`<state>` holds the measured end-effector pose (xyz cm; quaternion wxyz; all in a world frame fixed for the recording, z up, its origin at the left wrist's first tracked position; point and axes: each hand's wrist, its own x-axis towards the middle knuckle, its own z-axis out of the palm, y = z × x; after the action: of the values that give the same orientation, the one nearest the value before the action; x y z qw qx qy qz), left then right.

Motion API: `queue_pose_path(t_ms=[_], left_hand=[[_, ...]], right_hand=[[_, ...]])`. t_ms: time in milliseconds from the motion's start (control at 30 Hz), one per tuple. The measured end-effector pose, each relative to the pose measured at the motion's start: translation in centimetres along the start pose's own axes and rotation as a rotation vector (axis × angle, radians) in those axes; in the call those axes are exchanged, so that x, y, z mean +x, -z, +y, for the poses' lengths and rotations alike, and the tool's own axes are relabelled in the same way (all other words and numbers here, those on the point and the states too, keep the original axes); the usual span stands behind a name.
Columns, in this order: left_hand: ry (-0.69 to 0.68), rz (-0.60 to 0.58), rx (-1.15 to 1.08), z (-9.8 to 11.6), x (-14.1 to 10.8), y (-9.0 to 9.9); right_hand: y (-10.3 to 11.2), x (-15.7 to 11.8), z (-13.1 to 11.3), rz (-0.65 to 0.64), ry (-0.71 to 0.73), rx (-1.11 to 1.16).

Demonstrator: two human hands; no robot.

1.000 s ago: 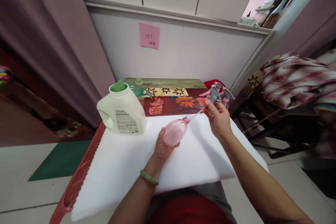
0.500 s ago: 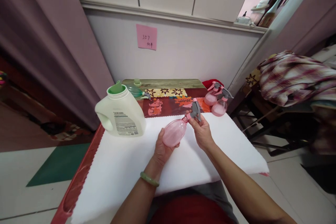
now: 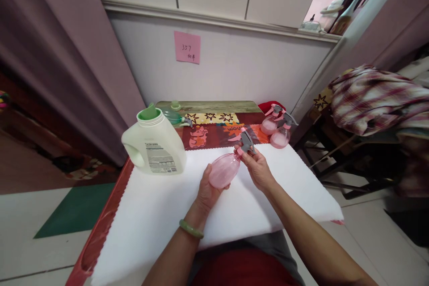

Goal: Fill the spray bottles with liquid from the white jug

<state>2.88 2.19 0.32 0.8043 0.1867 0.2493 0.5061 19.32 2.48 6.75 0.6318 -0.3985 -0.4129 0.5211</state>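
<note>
A pink see-through spray bottle (image 3: 224, 171) is held tilted above the white cloth, its neck pointing up and to the right. My left hand (image 3: 208, 190) is closed around the bottle's body from below. My right hand (image 3: 257, 167) grips the pink and grey spray head (image 3: 246, 141) at its collar, where it meets the neck. Whether the collar is fully screwed on I cannot tell. Left of my hands stands a large pale jug (image 3: 164, 145) with a green spout in its open mouth.
Two pink spray bottles (image 3: 280, 137) stand at the table's back right. Behind the jug lies a green spray bottle (image 3: 174, 117), near a small green cap (image 3: 175, 105). A white cloth (image 3: 144, 214) covers the table's front. Plaid fabric (image 3: 372, 98) is heaped at the right.
The spray head has turned a little at the neck, its nozzle now showing toward the left. My right fingers have shifted on the collar; my left hand has barely moved.
</note>
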Motion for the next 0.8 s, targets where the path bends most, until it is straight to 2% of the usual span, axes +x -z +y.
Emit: queue_pose_path(t_ms=[433,667,800], left_hand=[[0.014,-0.035,0.004,0.32,-0.22,-0.42],[-0.031,-0.011,0.004,-0.03,-0.07,-0.10],[-0.030,-0.003,0.020,-0.06,-0.16,-0.20]], right_hand=[[-0.47,-0.75,0.53,0.009,0.028,0.102],[0.05,-0.95,0.05,-0.074,-0.015,0.058],[0.43,-0.95,0.63,-0.091,-0.008,0.036]])
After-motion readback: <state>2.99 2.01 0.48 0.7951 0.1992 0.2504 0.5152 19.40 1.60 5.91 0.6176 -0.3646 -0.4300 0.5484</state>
